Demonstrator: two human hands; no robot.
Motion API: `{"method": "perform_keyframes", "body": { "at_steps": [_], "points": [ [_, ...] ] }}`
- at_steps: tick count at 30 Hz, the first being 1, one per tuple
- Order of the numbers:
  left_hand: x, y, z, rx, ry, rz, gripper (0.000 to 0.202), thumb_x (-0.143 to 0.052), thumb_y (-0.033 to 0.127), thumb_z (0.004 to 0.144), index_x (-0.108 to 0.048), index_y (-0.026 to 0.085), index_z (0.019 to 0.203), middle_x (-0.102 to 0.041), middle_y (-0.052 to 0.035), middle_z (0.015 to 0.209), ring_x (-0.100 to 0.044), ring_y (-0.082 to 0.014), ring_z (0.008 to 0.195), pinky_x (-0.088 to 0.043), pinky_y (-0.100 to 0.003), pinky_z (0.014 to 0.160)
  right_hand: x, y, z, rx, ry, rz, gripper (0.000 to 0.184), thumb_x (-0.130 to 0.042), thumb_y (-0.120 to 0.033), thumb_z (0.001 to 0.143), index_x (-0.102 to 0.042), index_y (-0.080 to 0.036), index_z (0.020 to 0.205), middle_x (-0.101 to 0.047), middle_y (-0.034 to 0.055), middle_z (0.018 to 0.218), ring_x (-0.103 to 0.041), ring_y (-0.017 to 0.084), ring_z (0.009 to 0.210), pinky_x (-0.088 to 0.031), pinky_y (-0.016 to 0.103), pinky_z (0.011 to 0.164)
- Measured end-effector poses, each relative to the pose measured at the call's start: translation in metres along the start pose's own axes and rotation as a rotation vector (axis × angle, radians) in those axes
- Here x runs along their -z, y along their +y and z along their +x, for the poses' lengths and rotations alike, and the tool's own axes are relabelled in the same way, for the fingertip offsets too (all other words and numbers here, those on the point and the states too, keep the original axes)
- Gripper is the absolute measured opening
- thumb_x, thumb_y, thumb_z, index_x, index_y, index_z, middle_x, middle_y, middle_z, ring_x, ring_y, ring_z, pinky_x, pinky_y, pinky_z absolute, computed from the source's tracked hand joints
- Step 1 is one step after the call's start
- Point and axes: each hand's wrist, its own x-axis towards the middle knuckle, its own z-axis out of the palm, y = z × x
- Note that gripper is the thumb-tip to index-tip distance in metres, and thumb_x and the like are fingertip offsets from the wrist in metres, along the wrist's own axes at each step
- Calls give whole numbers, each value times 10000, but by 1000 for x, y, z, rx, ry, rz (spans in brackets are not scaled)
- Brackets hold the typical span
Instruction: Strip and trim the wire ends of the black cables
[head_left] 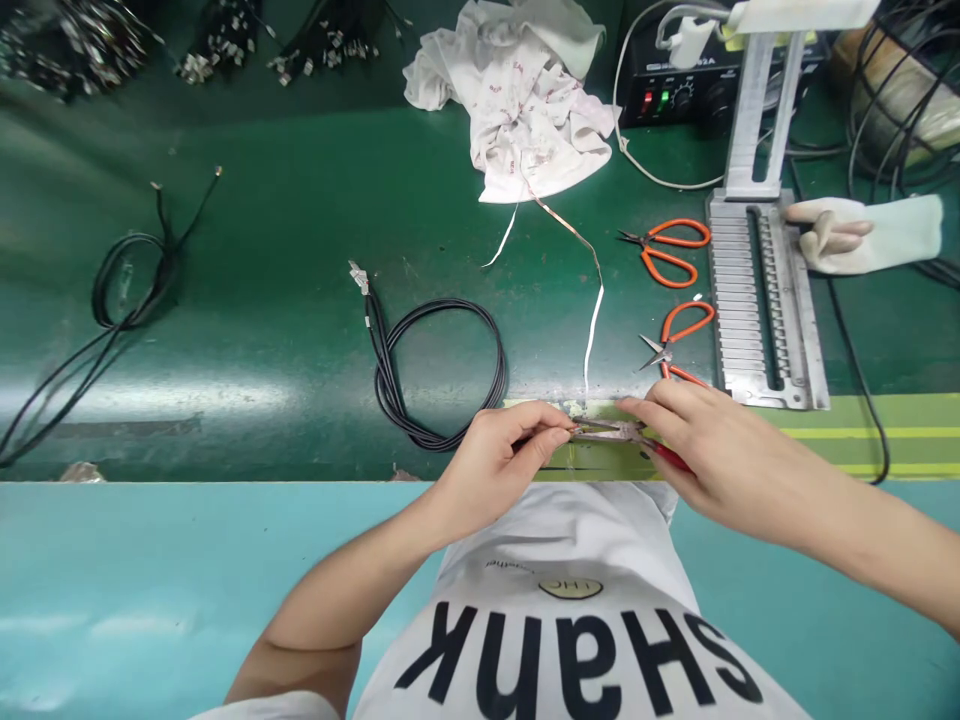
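My left hand (491, 470) pinches a small thin item between thumb and forefinger, right at the jaws of a pair of red-handled pliers (609, 432). The item is too small to identify. My right hand (720, 450) grips those pliers by the handles, with the metal jaws pointing left. Both hands sit close together over a yellow-green strip (600, 460) at the mat's near edge. A thin white strip (594, 320) runs down toward them from a crumpled white cloth (517, 105). The fingers hide its lower end.
A coiled black cable (439, 375) lies left of my hands. Further left is another black cable (127, 290). To the right are orange-handled scissors (664, 250), orange-handled pliers (675, 335), a metal comb jig (765, 300), a white glove (862, 235) and a bench power unit (697, 90).
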Motion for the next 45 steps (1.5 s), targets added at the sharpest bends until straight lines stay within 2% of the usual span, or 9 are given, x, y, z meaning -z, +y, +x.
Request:
{"method": "perform_keyframes", "body": {
  "at_steps": [8, 15, 19, 23, 28, 31, 36, 45],
  "points": [
    [1, -5, -1, -26, -32, 97, 169, -573, 256, 968, -702, 159, 916, -681, -1, 770, -538, -95, 638, -415, -215, 631, 2, 1, -6, 25, 7, -133, 372, -450, -182, 967, -575, -165, 1317, -647, 106, 1003, -640, 278, 904, -445, 390, 715],
    [2, -7, -1, -50, -52, 158, 188, -556, 276, 983, -696, 168, 921, -682, 1, 774, -543, -99, 639, -401, -218, 614, 5, 0, -8, 12, -27, -98, 340, -445, -192, 968, -587, -189, 1277, -675, 93, 1015, -672, 256, 870, -405, 358, 654],
    [5, -5, -4, -61, -123, 195, 193, -533, 268, 994, -696, 177, 945, -705, -8, 819, -582, -112, 682, -411, -224, 632, 6, -3, -10, -2, -140, 16, 249, -432, -212, 973, -606, -237, 1149, -680, 52, 963, -656, 224, 761, -382, 350, 622],
    [12, -3, -9, -55, -236, 210, 190, -522, 262, 1001, -696, 189, 989, -720, -7, 870, -618, -110, 720, -426, -217, 652, 1, -11, -15, -64, -281, 236, 176, -416, -225, 981, -582, -266, 1026, -677, 13, 899, -659, 204, 735, -379, 326, 601],
    [15, -5, -18, -88, -376, 259, 211, -501, 278, 1015, -690, 185, 1018, -719, -27, 912, -641, -125, 765, -457, -223, 686, -4, -18, -20, -104, -411, 443, 120, -453, -221, 964, -566, -260, 954, -657, 7, 866, -629, 189, 750, -387, 306, 627],
    [15, -6, -25, -110, -428, 289, 253, -445, 262, 1035, -679, 166, 1028, -706, -47, 928, -648, -140, 829, -478, -234, 739, -1, -19, -20, -125, -521, 581, 150, -434, -237, 980, -538, -240, 871, -617, -9, 782, -560, 146, 662, -368, 276, 592],
    [14, -6, -33, -90, -475, 311, 269, -417, 271, 1042, -661, 157, 1045, -685, -58, 927, -636, -144, 817, -483, -246, 724, 1, -17, -23, -178, -631, 739, 168, -437, -229, 976, -562, -231, 864, -603, -22, 773, -524, 123, 676, -374, 242, 613],
    [14, -9, -35, -97, -473, 325, 254, -419, 263, 1041, -646, 150, 1018, -670, -52, 891, -617, -135, 785, -468, -244, 710, -1, -14, -26, -252, -681, 781, 181, -463, -268, 967, -610, -233, 866, -568, -30, 730, -469, 115, 633, -335, 236, 576]
  ]
}}
